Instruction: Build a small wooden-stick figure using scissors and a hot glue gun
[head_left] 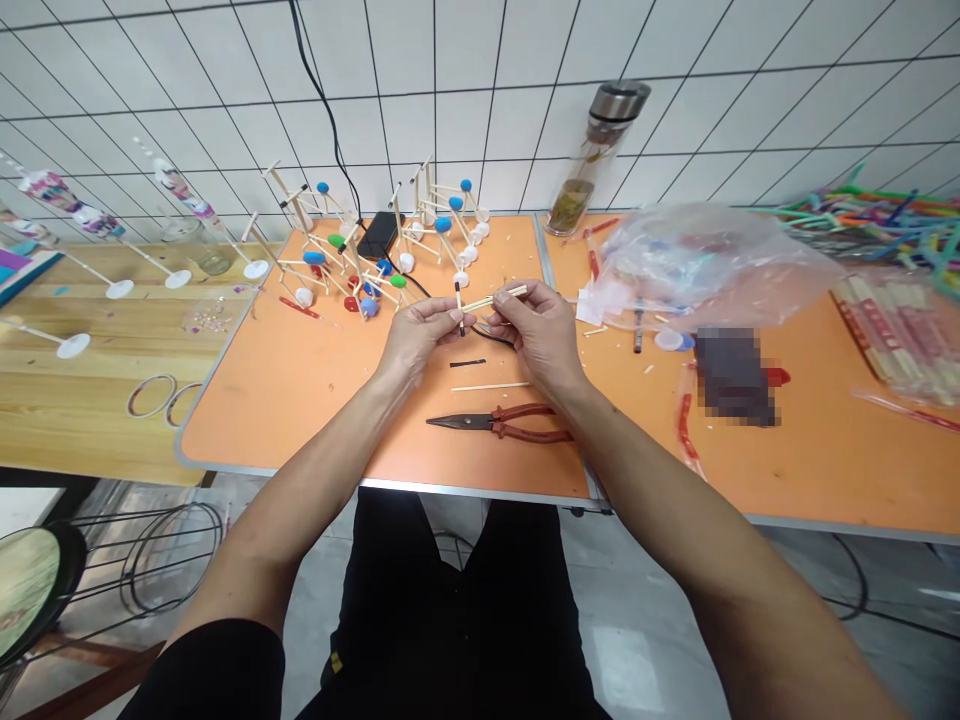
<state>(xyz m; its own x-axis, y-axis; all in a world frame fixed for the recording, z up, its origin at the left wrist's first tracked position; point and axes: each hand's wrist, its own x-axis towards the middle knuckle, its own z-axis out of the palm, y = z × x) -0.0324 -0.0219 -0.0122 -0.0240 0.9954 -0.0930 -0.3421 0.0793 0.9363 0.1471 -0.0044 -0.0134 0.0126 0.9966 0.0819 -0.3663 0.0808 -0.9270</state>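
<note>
Already several stick models (375, 255) stand at the far side of the orange table (285, 400), thin wooden rods joined with blue, red, green and white blobs, so a good part of the building looks done. Nearer, both hands meet over the middle of the table. The left hand (420, 335) pinches a short black-tipped stick (459, 305), held almost upright between thumb and fingers. The right hand (536, 325) grips a pale stick (495, 298) that lies nearly level and crosses or touches the upright one; whether the two are yet joined I cannot tell. This piece has only those two sticks, so I judge it is at its very start.

Loose on the table just near the hands lie a black bit (467, 363) and a spare stick (491, 386), unused. Red-handled pliers (502, 424) rest nearer the person, closed and untouched. To the right a clear bag (697, 265) holds more parts, and a bottle (596, 155) stands by the far wall. Coloured straws (885, 215) are heaped at the far right.
</note>
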